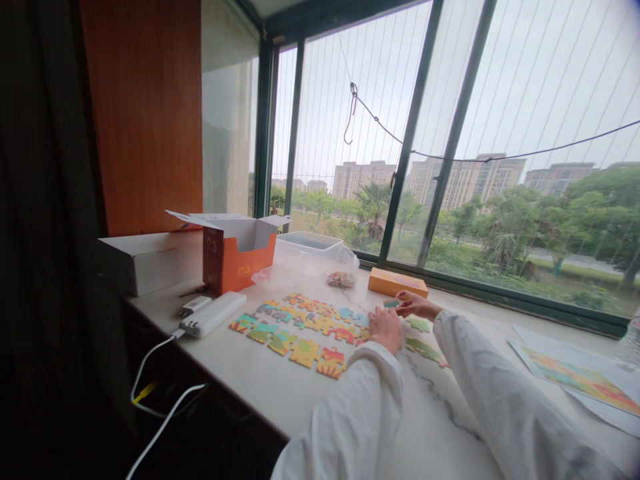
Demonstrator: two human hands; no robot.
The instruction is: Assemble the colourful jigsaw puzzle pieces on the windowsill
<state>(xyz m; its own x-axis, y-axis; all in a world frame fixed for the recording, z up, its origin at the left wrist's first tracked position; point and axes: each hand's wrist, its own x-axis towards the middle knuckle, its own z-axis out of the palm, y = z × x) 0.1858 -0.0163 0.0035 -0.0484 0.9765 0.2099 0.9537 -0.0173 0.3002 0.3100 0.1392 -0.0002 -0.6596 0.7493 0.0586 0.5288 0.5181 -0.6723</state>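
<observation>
My right hand (417,305) pinches a small teal puzzle piece (391,303) between thumb and fingers, just above the table. Close beside it, my left hand (386,330) rests palm down at the right end of the laid-out puzzle pieces (305,351), its fingers stretched forward. Part of the puzzle lies hidden beneath that hand. The colourful pieces stand in rows, yellow, orange, red, green and blue. Green pieces (423,348) lie apart to the right, partly behind my right wrist and sleeve.
A long orange box (399,283) lies by the window, near a plastic bag with small bits (341,279). An open orange carton (240,257), a white box (155,260) and a white power strip (215,315) occupy the left. A printed picture sheet (575,377) lies right.
</observation>
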